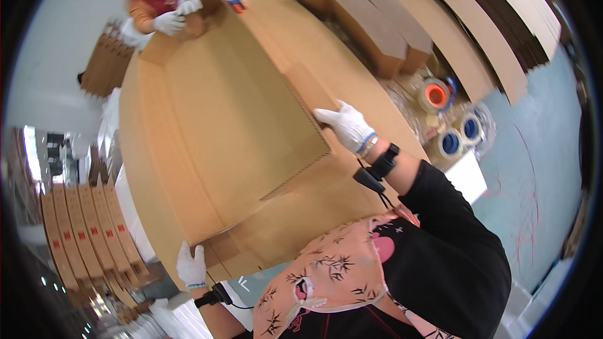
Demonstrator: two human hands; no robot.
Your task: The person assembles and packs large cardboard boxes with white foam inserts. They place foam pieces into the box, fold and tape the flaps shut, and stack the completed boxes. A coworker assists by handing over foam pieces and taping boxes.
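Observation:
A large cardboard box (251, 107) lies in front of me with its flaps folded outward. My right hand (347, 127), in a white glove, grips a flap on the box's right side. Its fingers are partly behind the cardboard. My left hand (191, 266), also gloved in white, pinches the box's near left corner, thumb on one side and fingers on the other. At the far end, a co-worker's two gloved hands (179, 14) are at the box's far flap.
An orange and blue tape dispenser (237, 1) sits on cardboard at the far side. Several tape rolls (450, 143) lie to the right, beside another dispenser (434, 95). Flat cardboard stacks (370, 19) stand at the far right, and folded cartons (85, 232) at the left.

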